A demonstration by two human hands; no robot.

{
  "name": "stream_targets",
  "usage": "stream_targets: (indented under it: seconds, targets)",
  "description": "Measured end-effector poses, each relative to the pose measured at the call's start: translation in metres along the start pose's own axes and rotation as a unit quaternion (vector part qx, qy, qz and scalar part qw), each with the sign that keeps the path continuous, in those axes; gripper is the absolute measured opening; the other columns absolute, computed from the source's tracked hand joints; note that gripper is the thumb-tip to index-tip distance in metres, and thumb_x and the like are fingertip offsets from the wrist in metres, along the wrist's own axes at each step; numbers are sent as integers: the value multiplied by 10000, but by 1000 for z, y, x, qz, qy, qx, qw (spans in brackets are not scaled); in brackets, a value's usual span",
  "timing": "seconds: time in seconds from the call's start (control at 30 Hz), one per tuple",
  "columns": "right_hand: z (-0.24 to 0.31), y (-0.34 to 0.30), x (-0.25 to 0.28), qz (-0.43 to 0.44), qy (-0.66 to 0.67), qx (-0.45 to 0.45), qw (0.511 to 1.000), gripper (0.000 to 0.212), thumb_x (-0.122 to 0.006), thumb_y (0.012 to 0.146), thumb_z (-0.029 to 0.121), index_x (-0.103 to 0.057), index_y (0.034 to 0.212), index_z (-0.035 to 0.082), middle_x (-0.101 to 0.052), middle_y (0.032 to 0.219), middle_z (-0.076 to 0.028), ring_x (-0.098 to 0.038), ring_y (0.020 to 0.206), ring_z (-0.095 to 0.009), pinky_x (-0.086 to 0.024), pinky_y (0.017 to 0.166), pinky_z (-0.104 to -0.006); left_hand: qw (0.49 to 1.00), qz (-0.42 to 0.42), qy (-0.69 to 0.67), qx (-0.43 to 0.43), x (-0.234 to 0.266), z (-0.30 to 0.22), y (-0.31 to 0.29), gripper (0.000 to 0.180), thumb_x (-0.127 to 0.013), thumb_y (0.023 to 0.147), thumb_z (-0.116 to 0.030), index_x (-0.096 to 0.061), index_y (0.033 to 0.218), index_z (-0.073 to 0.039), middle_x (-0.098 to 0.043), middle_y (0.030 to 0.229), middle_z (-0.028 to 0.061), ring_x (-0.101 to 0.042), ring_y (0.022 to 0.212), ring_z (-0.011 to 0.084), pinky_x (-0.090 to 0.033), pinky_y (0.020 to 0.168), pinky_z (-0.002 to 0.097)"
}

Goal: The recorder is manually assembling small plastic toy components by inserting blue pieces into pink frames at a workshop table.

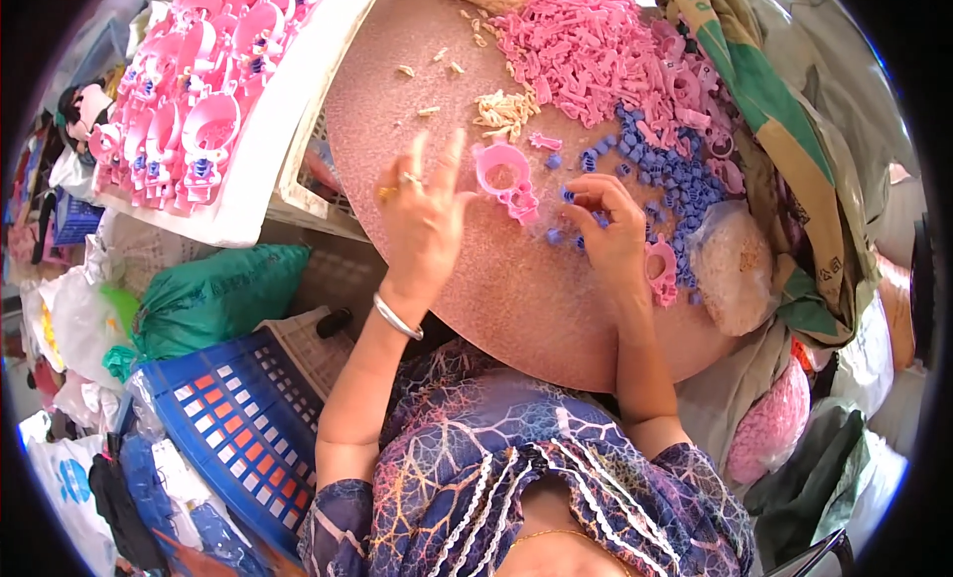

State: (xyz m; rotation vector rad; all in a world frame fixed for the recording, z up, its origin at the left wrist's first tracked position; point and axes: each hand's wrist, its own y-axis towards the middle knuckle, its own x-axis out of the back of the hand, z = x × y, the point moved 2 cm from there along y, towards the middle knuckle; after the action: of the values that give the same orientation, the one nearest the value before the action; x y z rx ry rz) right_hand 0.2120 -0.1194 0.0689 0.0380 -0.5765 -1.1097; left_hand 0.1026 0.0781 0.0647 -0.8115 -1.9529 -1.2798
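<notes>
On the round table (pixel 516 324), a pink plastic piece with a cup-like ring (pixel 506 180) lies between my hands. My left hand (pixel 427 219) is raised to its left, fingers stretched apart and slightly blurred, holding nothing; it wears rings and a silver bangle. My right hand (pixel 613 234) is pinched at the near edge of a blue heap, with a small blue plastic piece (pixel 567 195) at its fingertips. The small blue pieces (pixel 685 185) spread just beyond it. Another pink ring piece (pixel 659 269) lies beside my right wrist. A small pink part (pixel 544 141) sits beyond the cup-like piece.
Small pink parts (pixel 586 51) are heaped at the far side, near cream-coloured pieces (pixel 506 113). A clear bag (pixel 735 269) lies at the right edge. At left, a white tray (pixel 233 210) carries pink pieces with blue parts, above a blue basket (pixel 238 418) and green bag (pixel 218 294).
</notes>
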Motion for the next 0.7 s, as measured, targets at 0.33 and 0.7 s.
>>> stream_targets:
  seconds: [0.33,0.7]
  targets:
    - [10,-11,10,257,-126,101,953,196,-697,745,3,-676,937,36,-647,915,-124,-633,940,-337,-501,830,-422,994,22,-90,62,-13,-51,-14,750,-888,700,-269,-463,1267,-27,-583,1084,211,-598,972,386,-475,829,477]
    - [26,0,-11,162,-123,220,954,329,-822,658,124,-728,972,144,-648,1187,-49,-566,1120,-281,-415,963,-421,973,81,-216,6,5,-20,-46,647,-811,727,-59,-481,1283,-32,-664,1045,158,-633,984,354,-483,866,456]
